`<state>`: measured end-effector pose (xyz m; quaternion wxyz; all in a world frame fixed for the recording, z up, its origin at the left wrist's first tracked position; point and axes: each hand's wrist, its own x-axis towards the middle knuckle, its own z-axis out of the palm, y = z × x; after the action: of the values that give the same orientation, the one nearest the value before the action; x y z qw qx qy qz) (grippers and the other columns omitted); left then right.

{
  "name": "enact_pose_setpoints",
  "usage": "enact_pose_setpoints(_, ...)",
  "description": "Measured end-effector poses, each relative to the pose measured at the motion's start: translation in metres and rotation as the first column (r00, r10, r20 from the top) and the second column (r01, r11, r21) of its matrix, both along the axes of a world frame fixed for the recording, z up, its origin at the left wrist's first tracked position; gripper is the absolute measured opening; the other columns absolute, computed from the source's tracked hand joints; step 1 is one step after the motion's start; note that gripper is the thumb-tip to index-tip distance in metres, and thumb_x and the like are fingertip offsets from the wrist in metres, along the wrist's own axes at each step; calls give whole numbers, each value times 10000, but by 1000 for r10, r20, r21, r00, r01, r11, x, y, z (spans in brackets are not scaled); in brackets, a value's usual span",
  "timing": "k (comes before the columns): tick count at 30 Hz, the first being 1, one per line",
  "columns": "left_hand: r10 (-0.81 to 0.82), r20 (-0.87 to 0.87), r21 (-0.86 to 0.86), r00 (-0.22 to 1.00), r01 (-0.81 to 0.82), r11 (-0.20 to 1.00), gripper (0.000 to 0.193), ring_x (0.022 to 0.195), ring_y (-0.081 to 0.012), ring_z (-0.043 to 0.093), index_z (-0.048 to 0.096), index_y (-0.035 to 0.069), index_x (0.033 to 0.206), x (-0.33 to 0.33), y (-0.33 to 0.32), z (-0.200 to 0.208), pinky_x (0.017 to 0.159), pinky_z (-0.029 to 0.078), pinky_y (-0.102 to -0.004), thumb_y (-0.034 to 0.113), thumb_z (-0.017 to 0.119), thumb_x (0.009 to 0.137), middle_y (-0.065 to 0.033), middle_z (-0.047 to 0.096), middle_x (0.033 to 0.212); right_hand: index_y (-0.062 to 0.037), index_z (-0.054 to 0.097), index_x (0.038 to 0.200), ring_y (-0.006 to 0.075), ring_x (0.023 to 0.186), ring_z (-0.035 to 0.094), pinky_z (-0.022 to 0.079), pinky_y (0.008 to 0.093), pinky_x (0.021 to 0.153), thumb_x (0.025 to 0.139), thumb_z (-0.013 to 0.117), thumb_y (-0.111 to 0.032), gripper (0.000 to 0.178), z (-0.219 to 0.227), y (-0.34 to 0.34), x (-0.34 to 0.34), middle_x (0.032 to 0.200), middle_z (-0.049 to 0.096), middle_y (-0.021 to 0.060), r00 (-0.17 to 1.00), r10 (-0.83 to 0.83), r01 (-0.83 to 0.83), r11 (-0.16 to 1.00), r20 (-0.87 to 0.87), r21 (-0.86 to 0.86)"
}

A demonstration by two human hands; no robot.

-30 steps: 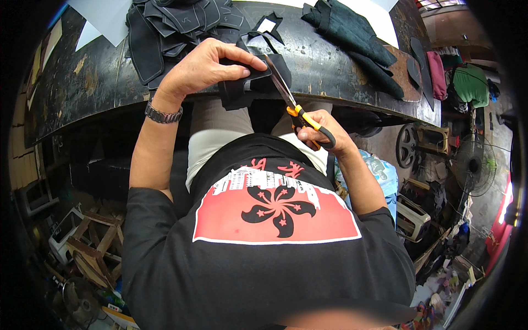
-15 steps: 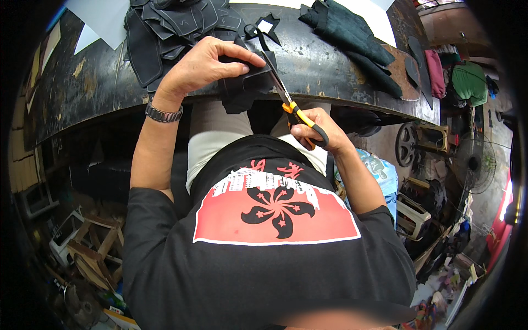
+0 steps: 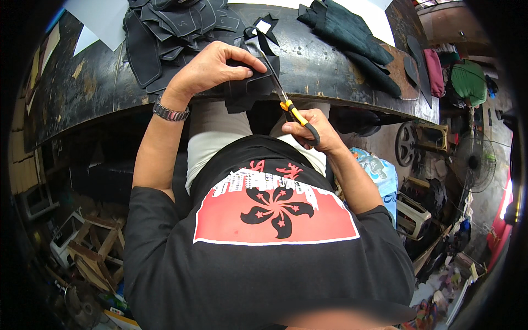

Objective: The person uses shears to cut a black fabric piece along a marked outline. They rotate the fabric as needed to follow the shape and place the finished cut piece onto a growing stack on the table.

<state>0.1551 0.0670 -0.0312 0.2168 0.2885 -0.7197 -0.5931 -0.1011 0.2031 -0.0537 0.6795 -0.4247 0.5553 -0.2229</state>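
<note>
My left hand [image 3: 220, 67], with a metal-band watch on its wrist, pinches a piece of black material [image 3: 247, 91] between thumb and fingers. The piece hangs over the table's near edge and has a pale marked outline. My right hand [image 3: 314, 130] is closed round the yellow-and-black handles of a pair of scissors [image 3: 294, 113]. Their blades point up and away, lying against the right side of the black piece, close to my left fingertips. Small black offcuts [image 3: 269, 26] lie just past the blade tips.
A heap of cut black pieces with pale outlines [image 3: 181, 27] covers the table's far left. Folded dark cloth [image 3: 346, 36] lies at the far right, beside a brown board [image 3: 406, 74]. White sheets [image 3: 99, 22] lie at the back left. A standing fan [image 3: 474, 162] is on the floor to the right.
My left hand has shifted slightly right and nearer. The scissors' handles have drawn together and the blades have closed more along the black piece.
</note>
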Motion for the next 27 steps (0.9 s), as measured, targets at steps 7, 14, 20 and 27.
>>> enact_pose_setpoints(7,51,-31,-154,998,-55,986,708,821,-82,579,434,90,1397,-18,20,7,739,503,-221,-11,698,748,-34,605,1065,-25,619,814,95,515,570,453,225,479,817,763,-242,261,8,-15,12,627,594,31,949,-251,278,952,190,-132)
enact_pose_setpoints(14,133,33,-227,991,-122,966,967,665,-101,417,219,149,1521,-36,37,5,653,454,-279,35,750,721,-69,556,1143,-2,615,872,115,563,604,500,233,527,765,756,-106,206,11,-31,29,688,618,55,907,-327,395,879,266,-268)
enact_pose_setpoints(20,98,-37,88,995,-94,992,925,701,-49,446,222,177,1524,-23,46,1,656,433,-214,16,725,764,25,468,798,7,618,823,137,538,603,512,241,511,777,726,-78,145,12,-25,29,680,623,77,810,-464,557,801,359,-222)
enact_pose_setpoints(27,382,-224,-531,897,-441,724,620,848,-118,607,504,153,1375,-28,26,26,838,501,-267,-20,664,801,-24,613,909,9,618,830,153,539,606,509,260,530,791,701,-89,134,14,-22,34,674,622,85,781,-438,565,800,446,-201)
